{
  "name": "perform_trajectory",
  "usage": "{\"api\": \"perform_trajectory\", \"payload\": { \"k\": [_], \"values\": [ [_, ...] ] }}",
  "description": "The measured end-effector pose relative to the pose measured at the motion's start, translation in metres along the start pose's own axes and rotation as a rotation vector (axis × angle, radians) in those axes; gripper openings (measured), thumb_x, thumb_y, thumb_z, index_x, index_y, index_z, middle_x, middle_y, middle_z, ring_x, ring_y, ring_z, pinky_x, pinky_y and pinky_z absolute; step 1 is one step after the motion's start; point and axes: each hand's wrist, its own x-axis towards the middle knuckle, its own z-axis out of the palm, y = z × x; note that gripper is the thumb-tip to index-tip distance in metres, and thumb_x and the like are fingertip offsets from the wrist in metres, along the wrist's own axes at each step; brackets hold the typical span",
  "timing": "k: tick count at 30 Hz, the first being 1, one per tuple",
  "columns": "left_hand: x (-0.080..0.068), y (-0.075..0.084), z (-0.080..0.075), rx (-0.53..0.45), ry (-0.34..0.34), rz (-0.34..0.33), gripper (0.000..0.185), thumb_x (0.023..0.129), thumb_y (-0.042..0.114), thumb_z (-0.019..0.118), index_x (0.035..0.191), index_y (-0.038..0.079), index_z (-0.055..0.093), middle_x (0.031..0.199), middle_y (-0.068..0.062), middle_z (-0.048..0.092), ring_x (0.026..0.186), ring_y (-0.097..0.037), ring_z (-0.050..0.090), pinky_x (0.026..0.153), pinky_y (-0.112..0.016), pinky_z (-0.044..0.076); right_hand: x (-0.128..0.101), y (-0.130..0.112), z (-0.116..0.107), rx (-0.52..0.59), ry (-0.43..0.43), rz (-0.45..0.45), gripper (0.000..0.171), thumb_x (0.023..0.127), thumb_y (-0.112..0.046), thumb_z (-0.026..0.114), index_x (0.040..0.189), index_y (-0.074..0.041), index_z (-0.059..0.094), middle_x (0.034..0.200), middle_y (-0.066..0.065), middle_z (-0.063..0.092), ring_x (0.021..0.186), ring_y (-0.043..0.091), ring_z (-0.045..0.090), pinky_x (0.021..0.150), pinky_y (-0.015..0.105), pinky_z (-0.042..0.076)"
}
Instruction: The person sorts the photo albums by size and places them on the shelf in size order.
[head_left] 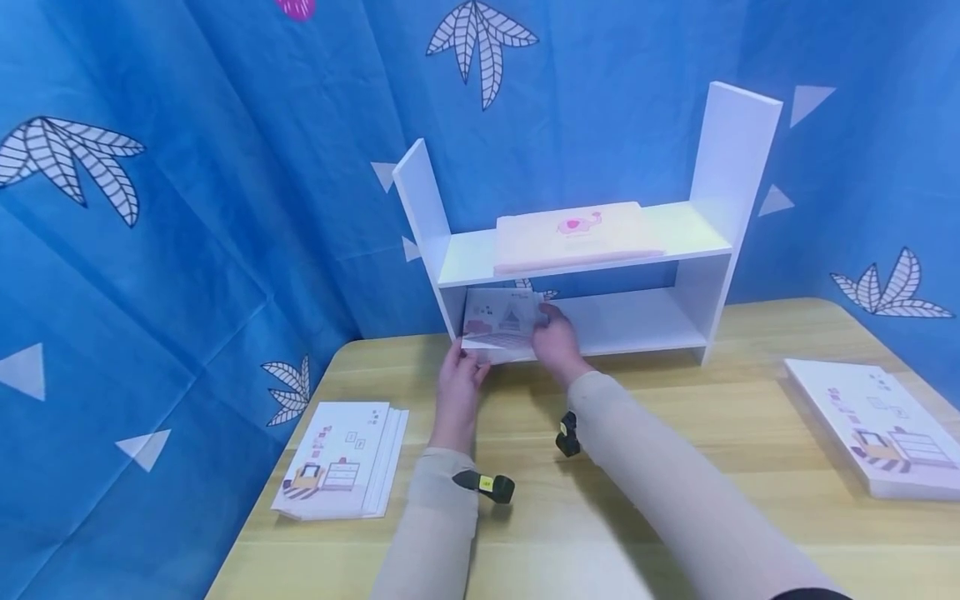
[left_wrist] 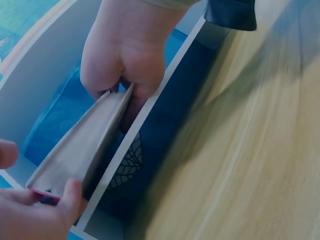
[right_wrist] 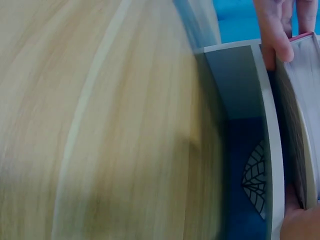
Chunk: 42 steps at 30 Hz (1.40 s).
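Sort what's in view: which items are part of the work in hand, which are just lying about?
In hand:
- book, held by left hand and right hand
- white shelf, lower level where the book sits

Lying about:
- pink book on the upper shelf board
- stack of books at table left
- stack at table right
- wooden table

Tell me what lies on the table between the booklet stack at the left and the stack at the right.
In the head view, only both forearms cross bare wooden table between left stack and right stack.
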Motion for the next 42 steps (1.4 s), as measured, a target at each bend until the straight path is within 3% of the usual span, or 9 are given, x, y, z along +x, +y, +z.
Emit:
{"api": "perform_trajectory", "payload": {
  "k": [3, 6, 11, 14, 21, 28, 32, 38, 42],
  "values": [
    [-0.001, 0.003, 0.003, 0.099, 0.033, 0.0, 0.058, 0.103, 0.027, 0.054, 0.157, 0.022, 0.035, 0.153, 0.001, 0.044, 0.132, -0.017, 0.051, 0.113, -0.04, 0.04, 0.001, -0.001, 0.002, -0.044, 0.01, -0.03, 0.053, 0.103, -0.011, 0.04, 0.155, -0.003, 0.037, 0.157, 0.017, 0.039, 0.136, 0.035, 0.043, 0.102, 0.047, 0.046],
    [-0.003, 0.004, 0.005, 0.152, 0.056, 0.007, 0.058, 0.103, 0.028, 0.055, 0.156, 0.019, 0.034, 0.153, -0.002, 0.043, 0.135, -0.019, 0.047, 0.114, -0.043, 0.038, 0.0, -0.002, 0.005, -0.116, 0.009, -0.066, 0.051, 0.103, -0.01, 0.039, 0.153, -0.004, 0.041, 0.154, 0.021, 0.039, 0.132, 0.037, 0.045, 0.1, 0.048, 0.048],
    [-0.005, 0.004, 0.004, 0.177, 0.105, 0.016, 0.053, 0.103, 0.022, 0.055, 0.15, 0.013, 0.035, 0.147, -0.007, 0.047, 0.135, -0.021, 0.046, 0.115, -0.041, 0.036, -0.004, -0.002, 0.015, -0.359, -0.005, -0.157, 0.049, 0.103, -0.016, 0.039, 0.152, -0.009, 0.046, 0.147, 0.029, 0.037, 0.126, 0.04, 0.044, 0.095, 0.048, 0.05],
    [-0.005, 0.003, 0.003, 0.184, 0.118, 0.028, 0.049, 0.102, 0.022, 0.055, 0.148, 0.013, 0.038, 0.143, -0.007, 0.049, 0.133, -0.021, 0.047, 0.115, -0.041, 0.036, -0.008, -0.001, 0.017, -0.472, -0.001, -0.221, 0.049, 0.105, -0.021, 0.039, 0.152, -0.012, 0.048, 0.149, 0.029, 0.039, 0.134, 0.042, 0.04, 0.106, 0.052, 0.043],
    [-0.007, 0.004, 0.002, 0.225, 0.105, 0.047, 0.049, 0.103, 0.023, 0.054, 0.148, 0.011, 0.038, 0.142, -0.008, 0.048, 0.134, -0.023, 0.046, 0.115, -0.042, 0.036, -0.009, 0.003, 0.009, -0.772, -0.094, -0.344, 0.05, 0.107, -0.03, 0.032, 0.152, -0.018, 0.049, 0.153, 0.007, 0.049, 0.145, 0.037, 0.035, 0.122, 0.054, 0.014],
    [-0.007, 0.005, -0.001, 0.208, 0.104, 0.05, 0.047, 0.102, 0.022, 0.055, 0.145, 0.012, 0.04, 0.141, -0.006, 0.05, 0.132, -0.022, 0.048, 0.115, -0.041, 0.036, -0.011, 0.01, -0.005, -0.494, -0.133, -0.277, 0.054, 0.103, -0.032, 0.046, 0.154, -0.016, 0.044, 0.156, 0.011, 0.043, 0.142, 0.033, 0.038, 0.118, 0.05, 0.028],
    [-0.006, 0.004, -0.002, 0.203, 0.096, 0.042, 0.046, 0.102, 0.02, 0.055, 0.145, 0.01, 0.041, 0.14, -0.007, 0.05, 0.131, -0.022, 0.05, 0.113, -0.04, 0.039, -0.019, 0.012, -0.014, -0.367, -0.147, -0.227, 0.058, 0.102, -0.033, 0.049, 0.156, -0.013, 0.04, 0.161, 0.01, 0.035, 0.145, 0.032, 0.034, 0.119, 0.048, 0.027],
    [-0.002, 0.004, -0.007, 0.214, 0.104, 0.056, 0.046, 0.102, 0.021, 0.057, 0.144, 0.01, 0.041, 0.139, -0.008, 0.05, 0.127, -0.024, 0.051, 0.111, -0.041, 0.04, -0.04, 0.008, -0.028, -0.272, -0.183, -0.253, 0.058, 0.103, -0.027, 0.052, 0.155, -0.006, 0.038, 0.159, 0.014, 0.036, 0.144, 0.035, 0.036, 0.118, 0.052, 0.029],
    [-0.005, 0.012, -0.018, 0.275, 0.13, 0.063, 0.05, 0.102, 0.024, 0.057, 0.147, 0.011, 0.04, 0.144, -0.008, 0.047, 0.132, -0.025, 0.047, 0.113, -0.044, 0.037, -0.06, 0.007, -0.037, -0.239, -0.231, -0.235, 0.059, 0.103, -0.028, 0.054, 0.157, -0.009, 0.036, 0.16, 0.01, 0.036, 0.144, 0.035, 0.036, 0.116, 0.055, 0.03]
  ]
}}
